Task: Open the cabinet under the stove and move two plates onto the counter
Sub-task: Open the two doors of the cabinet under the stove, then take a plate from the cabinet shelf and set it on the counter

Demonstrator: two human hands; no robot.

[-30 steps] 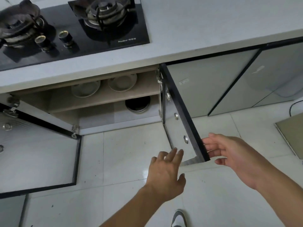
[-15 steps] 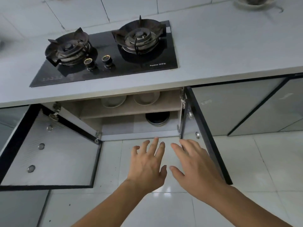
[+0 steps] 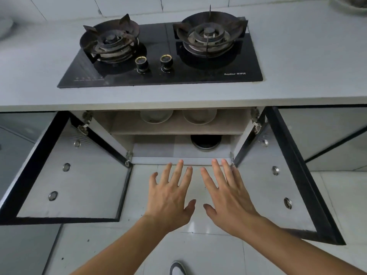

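The cabinet under the stove stands open, its left door [image 3: 69, 183] and right door [image 3: 278, 185] both swung out toward me. On the upper shelf [image 3: 176, 128] lie two pale plates side by side, the left plate [image 3: 156, 116] and the right plate [image 3: 199, 116], their far halves hidden under the counter edge. My left hand [image 3: 170, 197] and my right hand [image 3: 228, 197] hover side by side in front of the cabinet's bottom sill, palms down, fingers spread, holding nothing.
A dark round pan [image 3: 206, 140] sits on the cabinet floor, right of centre. Above, a black two-burner gas stove [image 3: 158, 74] is set into the grey counter [image 3: 307, 56]. A dish [image 3: 349, 4] sits at the counter's far right corner. My shoe [image 3: 177, 267] shows on the tiled floor.
My right hand has left the right door's edge and come in beside my left hand. Both hands have moved up toward the cabinet opening, and the view has shifted to face it squarely.
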